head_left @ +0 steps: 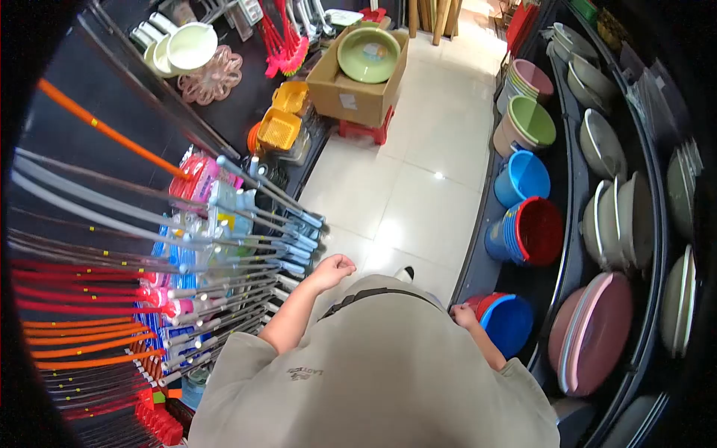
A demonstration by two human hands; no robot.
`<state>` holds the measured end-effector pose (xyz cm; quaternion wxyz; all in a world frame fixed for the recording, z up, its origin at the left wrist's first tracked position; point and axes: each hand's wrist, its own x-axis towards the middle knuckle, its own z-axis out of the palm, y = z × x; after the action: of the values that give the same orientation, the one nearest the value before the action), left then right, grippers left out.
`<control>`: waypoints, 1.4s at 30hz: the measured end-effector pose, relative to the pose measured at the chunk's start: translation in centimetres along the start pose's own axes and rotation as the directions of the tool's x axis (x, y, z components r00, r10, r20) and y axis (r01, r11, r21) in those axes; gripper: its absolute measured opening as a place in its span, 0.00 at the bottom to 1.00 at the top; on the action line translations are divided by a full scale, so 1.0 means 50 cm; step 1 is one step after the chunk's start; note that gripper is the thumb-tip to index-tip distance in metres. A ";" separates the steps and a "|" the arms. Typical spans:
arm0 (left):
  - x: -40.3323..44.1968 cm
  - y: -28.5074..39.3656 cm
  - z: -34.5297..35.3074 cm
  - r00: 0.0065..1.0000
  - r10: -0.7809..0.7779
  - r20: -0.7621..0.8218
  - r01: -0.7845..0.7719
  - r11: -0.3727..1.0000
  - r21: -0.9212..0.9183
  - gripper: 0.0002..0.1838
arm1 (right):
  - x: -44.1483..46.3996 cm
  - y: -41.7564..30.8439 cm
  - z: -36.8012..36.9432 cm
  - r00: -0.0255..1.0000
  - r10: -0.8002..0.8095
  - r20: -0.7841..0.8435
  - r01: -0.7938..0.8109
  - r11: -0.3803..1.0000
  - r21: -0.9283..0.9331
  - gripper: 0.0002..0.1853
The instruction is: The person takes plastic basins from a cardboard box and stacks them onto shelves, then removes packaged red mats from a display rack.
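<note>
My left hand (334, 272) hangs in front of my body on the left, its fingers curled; whether anything small is inside them cannot be made out. It is nearest to the light blue and grey pole ends (299, 246) on the left rack. On the right, my right hand (464, 316) is beside the lowest shelf, fingers bent, close to a red and blue bucket (508, 325). Whether it touches the bucket's edge is unclear. Farther up that shelf stand red and blue nested buckets (534, 231), a blue bucket (523, 179) and a green-rimmed bucket (532, 123).
A cardboard box (351, 97) with a green basin (368, 55) sits on a red stool (366, 131) up the tiled aisle (418, 187). Orange baskets (279, 128) stand at left. Pink basins (597, 336) and grey basins (620, 224) line the right shelves.
</note>
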<state>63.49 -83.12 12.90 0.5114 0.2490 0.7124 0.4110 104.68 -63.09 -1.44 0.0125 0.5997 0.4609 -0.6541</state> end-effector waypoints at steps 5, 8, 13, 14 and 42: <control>0.171 0.132 0.022 0.999 0.032 -0.021 -0.031 0.998 0.052 0.10 | 0.107 -0.130 -0.104 0.999 -0.001 0.044 -0.003 0.997 0.081 0.08; 0.233 0.174 0.034 0.997 0.051 -0.059 -0.053 0.998 -0.022 0.10 | 0.182 -0.177 -0.153 0.990 0.061 -0.129 -0.070 0.995 -0.065 0.09; 0.321 0.167 0.028 0.994 -0.028 -0.107 0.007 0.981 -0.192 0.10 | 0.241 -0.279 -0.165 0.986 0.095 -0.137 -0.105 0.992 -0.071 0.09; 0.336 0.167 0.024 0.991 -0.049 -0.124 0.021 0.976 -0.215 0.10 | 0.238 -0.311 -0.152 0.993 0.071 -0.098 -0.074 0.997 -0.025 0.09; 1.122 0.603 -0.371 0.976 -0.009 -0.218 -0.062 0.946 -0.318 0.17 | 0.624 -0.994 -0.035 0.990 0.071 -0.125 -0.064 0.996 0.061 0.06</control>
<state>24.40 -29.56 11.44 0.4590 0.1251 0.6835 0.5536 68.99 -16.72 3.18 -0.0118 0.6555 0.4213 -0.6266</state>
